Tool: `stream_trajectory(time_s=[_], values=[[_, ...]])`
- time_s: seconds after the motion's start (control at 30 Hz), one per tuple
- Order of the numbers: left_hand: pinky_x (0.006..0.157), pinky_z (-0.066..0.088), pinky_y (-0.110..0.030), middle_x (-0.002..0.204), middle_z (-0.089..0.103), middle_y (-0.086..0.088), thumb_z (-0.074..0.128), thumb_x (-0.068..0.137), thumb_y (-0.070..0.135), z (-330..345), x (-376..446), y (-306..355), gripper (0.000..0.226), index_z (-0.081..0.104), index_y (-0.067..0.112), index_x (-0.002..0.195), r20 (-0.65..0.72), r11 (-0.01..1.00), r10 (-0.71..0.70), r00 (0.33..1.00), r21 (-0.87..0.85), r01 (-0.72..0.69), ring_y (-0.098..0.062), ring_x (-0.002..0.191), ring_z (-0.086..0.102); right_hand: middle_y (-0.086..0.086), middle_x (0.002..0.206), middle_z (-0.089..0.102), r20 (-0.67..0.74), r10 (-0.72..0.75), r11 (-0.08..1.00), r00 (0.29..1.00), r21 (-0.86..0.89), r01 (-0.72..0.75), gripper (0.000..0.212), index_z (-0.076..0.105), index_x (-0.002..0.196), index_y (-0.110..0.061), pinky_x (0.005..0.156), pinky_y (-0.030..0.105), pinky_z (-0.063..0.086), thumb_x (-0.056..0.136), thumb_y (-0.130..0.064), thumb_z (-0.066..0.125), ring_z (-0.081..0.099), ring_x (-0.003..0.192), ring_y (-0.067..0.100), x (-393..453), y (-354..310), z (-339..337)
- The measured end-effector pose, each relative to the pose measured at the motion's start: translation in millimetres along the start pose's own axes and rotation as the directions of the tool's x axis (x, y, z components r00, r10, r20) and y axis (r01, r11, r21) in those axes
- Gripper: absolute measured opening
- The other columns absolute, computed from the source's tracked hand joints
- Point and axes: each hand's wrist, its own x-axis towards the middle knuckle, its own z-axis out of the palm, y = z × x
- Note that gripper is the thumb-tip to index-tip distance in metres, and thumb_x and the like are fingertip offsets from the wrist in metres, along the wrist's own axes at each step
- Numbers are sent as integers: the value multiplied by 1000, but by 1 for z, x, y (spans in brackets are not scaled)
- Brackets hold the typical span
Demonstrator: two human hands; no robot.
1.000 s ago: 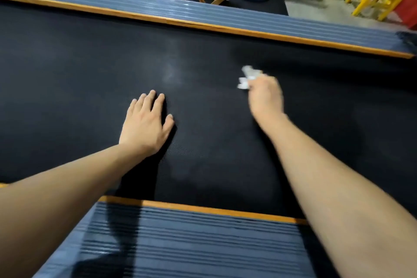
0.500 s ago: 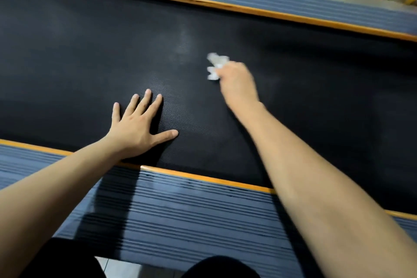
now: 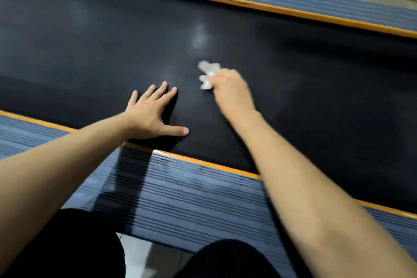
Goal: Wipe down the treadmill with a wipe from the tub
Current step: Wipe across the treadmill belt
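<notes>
Right hand [image 3: 232, 91], fingers curled in a grip pinching the crumpled white wipe [image 3: 208, 74] against the black treadmill belt [image 3: 316, 88], mid-belt. Left hand [image 3: 151, 115], fingers spread flat, braces near the orange-edged side rail [image 3: 191, 192]. For good coverage, the wipe is best kept flat under steady pressure, in overlapping strokes.

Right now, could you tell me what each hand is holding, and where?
Right hand grips the crumpled wipe, bunched at its fingertips. Left hand holds nothing.
</notes>
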Motion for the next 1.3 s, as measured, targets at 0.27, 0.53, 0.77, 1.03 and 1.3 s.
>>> stream_trajectory(time_s=[0.27,0.53,0.77,1.03,1.3], values=[[125,-6,-52,168,-18,9,37,21,110,4,-14,-16,161,-10,42,159,82,995,77,994,51,-81,-21,156,-15,-2,96,69,-278,553,822,786,29,-568,27,72,118,-23,68,21,38,102,-31,52,61,90,16,-70,95,-63],[126,-6,-49,170,-8,8,50,29,99,1,-21,-12,156,-1,34,162,10,997,79,997,-28,-78,-20,157,-8,1,101,66,77,-116,991,990,76,110,23,66,119,-31,76,35,48,99,-31,54,56,91,23,-38,-78,-2],[126,-7,-50,170,-11,8,50,27,101,1,-19,-10,166,-6,25,163,22,998,65,998,-19,-64,-20,157,-10,12,108,70,-270,510,835,817,-72,-545,30,67,127,-18,68,34,36,101,-20,53,62,98,36,-112,67,-79],[126,-4,-44,170,-9,-2,69,32,95,1,-25,-9,169,-3,16,162,-15,999,25,1000,-45,-25,-22,157,-7,9,89,74,58,-280,959,958,71,276,18,79,96,-17,70,31,48,91,-18,62,60,80,24,-71,-81,-6],[127,-4,-46,170,-12,-2,64,35,89,-1,-23,-5,162,-5,17,162,12,1000,23,1000,-4,-23,-23,157,-10,14,111,72,-116,393,901,912,-150,-407,36,77,112,-15,81,35,44,90,0,54,59,91,39,-155,69,-82]])
